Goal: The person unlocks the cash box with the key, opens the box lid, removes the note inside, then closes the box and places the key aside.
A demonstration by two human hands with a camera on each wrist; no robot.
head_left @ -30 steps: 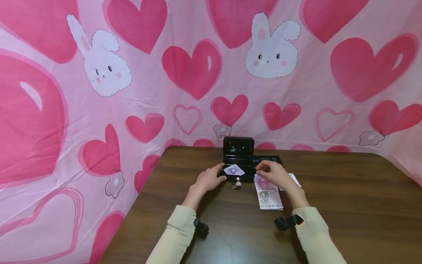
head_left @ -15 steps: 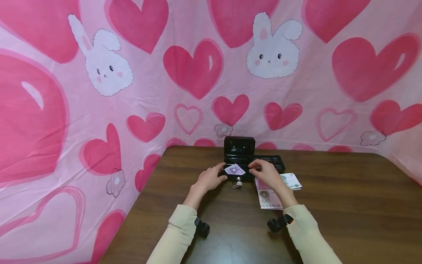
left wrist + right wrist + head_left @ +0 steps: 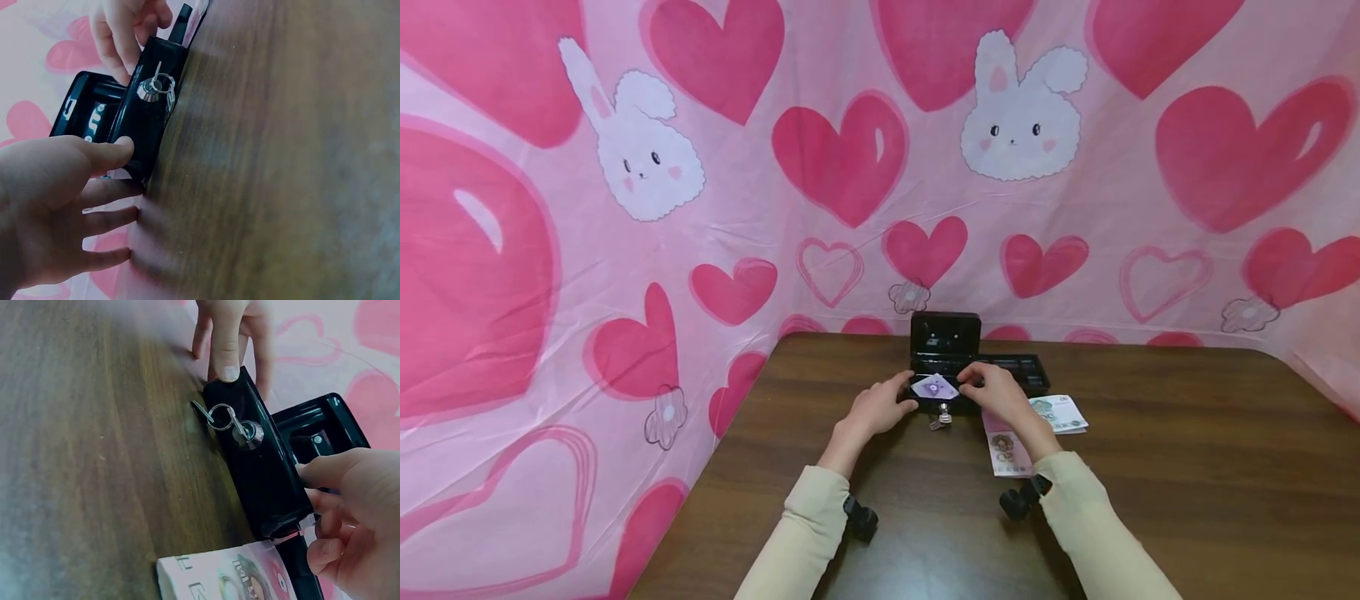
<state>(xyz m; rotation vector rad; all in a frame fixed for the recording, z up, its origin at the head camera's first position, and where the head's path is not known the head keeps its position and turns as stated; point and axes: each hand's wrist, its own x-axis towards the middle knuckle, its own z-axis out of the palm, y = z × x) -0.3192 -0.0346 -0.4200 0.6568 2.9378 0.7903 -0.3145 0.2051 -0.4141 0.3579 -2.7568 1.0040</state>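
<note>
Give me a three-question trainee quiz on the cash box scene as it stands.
1. True or false: the lid of the cash box stands open.
2. Where is the key? A. in the front lock B. on the notes C. in the right hand
3. Which hand's thumb presses the box's front left corner?

Key:
1. True; the lid is raised behind a purple note lying in the box.
2. A; its ring hangs from the lock.
3. The left hand; the right hand is at the right end, above the notes on the table.
</note>
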